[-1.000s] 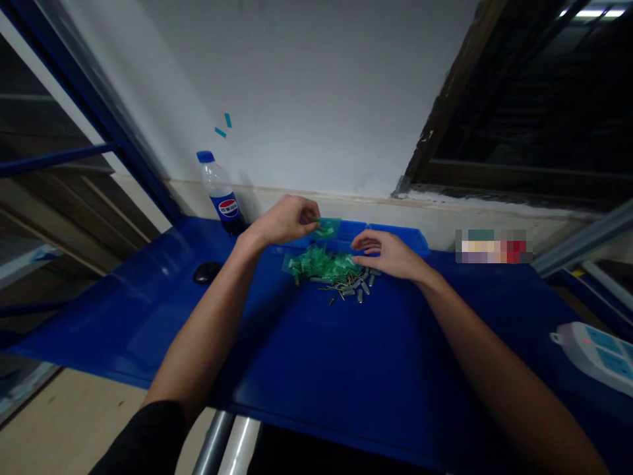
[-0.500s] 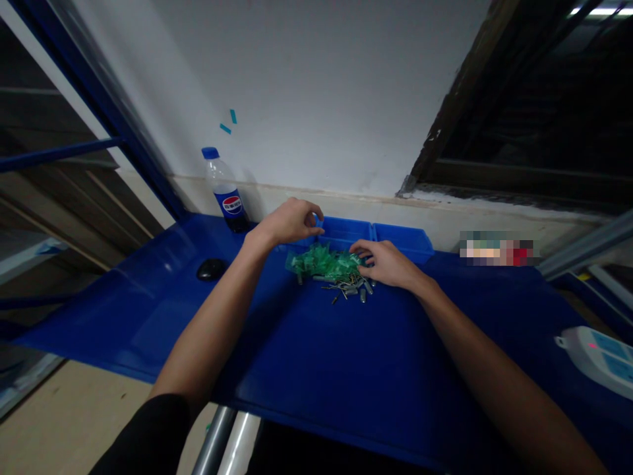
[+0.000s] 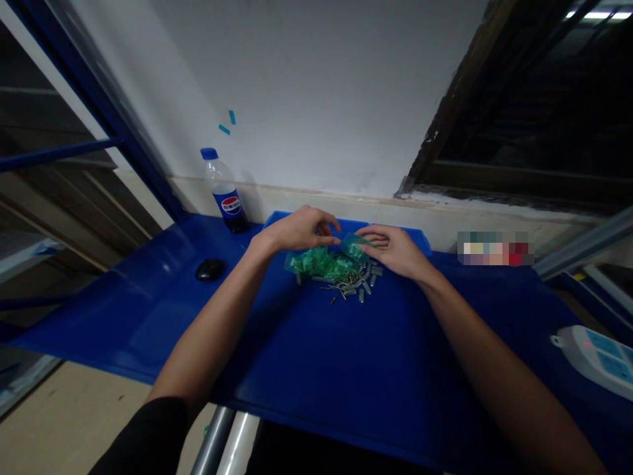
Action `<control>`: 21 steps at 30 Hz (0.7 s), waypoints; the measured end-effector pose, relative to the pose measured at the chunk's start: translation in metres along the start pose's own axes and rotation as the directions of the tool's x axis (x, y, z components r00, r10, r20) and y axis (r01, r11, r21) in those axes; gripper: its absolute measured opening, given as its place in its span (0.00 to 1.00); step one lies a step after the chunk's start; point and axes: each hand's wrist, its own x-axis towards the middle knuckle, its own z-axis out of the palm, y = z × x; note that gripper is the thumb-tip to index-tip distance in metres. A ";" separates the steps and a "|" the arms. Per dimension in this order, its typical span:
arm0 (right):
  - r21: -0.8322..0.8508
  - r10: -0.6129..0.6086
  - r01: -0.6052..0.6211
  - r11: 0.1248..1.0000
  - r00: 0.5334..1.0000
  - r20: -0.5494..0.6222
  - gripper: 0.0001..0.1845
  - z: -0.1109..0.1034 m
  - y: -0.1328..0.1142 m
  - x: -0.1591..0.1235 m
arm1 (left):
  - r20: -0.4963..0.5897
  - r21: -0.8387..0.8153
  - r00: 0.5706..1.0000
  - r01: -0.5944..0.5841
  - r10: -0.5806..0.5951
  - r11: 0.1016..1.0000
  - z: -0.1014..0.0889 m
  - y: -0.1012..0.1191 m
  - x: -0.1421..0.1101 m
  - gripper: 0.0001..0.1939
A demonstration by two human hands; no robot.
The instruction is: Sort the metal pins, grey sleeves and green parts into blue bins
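My right hand [image 3: 395, 251] is closed on a clear green plastic piece [image 3: 355, 245], thumb below and fingers above, raised over the pile. My left hand [image 3: 306, 229] hovers just left of that piece, its fingers curved and thumb apart, with nothing visible between them. Beneath both hands lies a heap of crumpled green plastic pieces [image 3: 316, 265]. Small metal parts [image 3: 359, 287], some like short cylinders and some with thin stems, spill out at the heap's front right. Behind the hands stand blue bins [image 3: 420, 239], partly hidden.
A cola bottle [image 3: 229, 198] stands by the wall on the left, with a black computer mouse [image 3: 210, 269] in front of it. A white power strip [image 3: 596, 359] lies at the right. The blue tabletop [image 3: 316, 369] has its near edge close to my body.
My right hand has lifted a green plastic piece up from the heap. My left hand has shifted right and slightly down toward it.
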 end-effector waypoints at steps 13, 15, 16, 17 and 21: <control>0.396 0.075 -0.095 0.914 0.995 0.067 0.24 0.002 -0.015 -0.005 | 0.079 -0.133 0.993 -0.073 0.084 0.989 0.003 0.010 0.000 0.15; 0.380 0.082 -0.104 0.919 0.994 0.074 0.24 0.003 -0.012 -0.004 | 0.094 -0.133 0.993 -0.057 0.070 0.989 0.003 0.010 0.000 0.15; 0.359 0.089 -0.110 0.927 0.993 0.074 0.24 0.004 -0.010 -0.004 | 0.095 -0.127 0.994 -0.047 0.060 0.991 0.002 0.010 0.000 0.15; 0.334 0.097 -0.115 0.935 0.993 0.072 0.25 0.004 -0.008 -0.003 | 0.087 -0.118 0.995 -0.038 0.048 0.992 0.001 0.009 0.000 0.15; 0.215 0.097 -0.117 0.969 0.990 0.100 0.25 0.006 0.002 -0.001 | -0.042 0.005 0.999 0.026 -0.026 1.000 -0.007 0.001 -0.002 0.12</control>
